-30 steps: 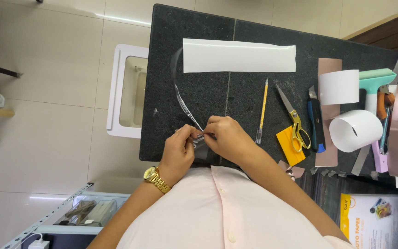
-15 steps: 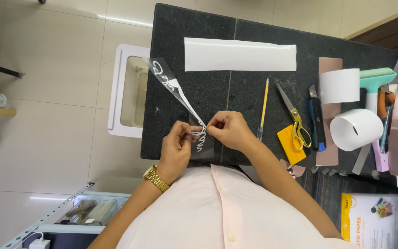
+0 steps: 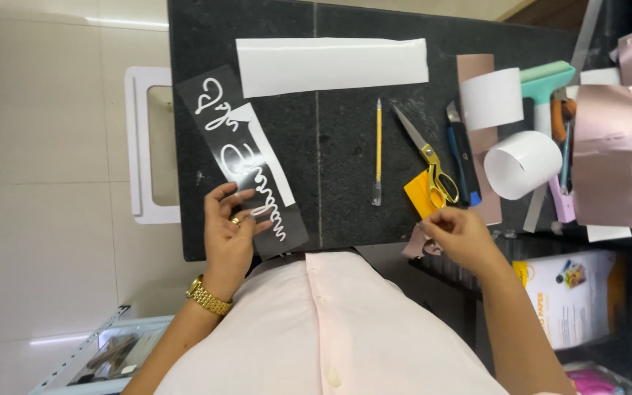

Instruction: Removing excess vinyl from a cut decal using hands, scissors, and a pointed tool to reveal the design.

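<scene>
I see my left hand [image 3: 230, 232] pinching the near end of a clear film strip with white cursive lettering [image 3: 246, 164], which lies slanted along the left edge of the black stone counter [image 3: 345, 153]. My right hand [image 3: 461, 235] is at the counter's near edge, fingertips closed on a small scrap I can't identify. Just beyond it lie gold-handled scissors [image 3: 427, 157], a yellow square [image 3: 420, 194], and 1 yellow pen [image 3: 377, 150].

The right hand [image 3: 462, 238] covers whatever small piece it pinches. Right of it, shiny rose-gold foil sheets [image 3: 605, 161] run past the picture's edge.
</scene>
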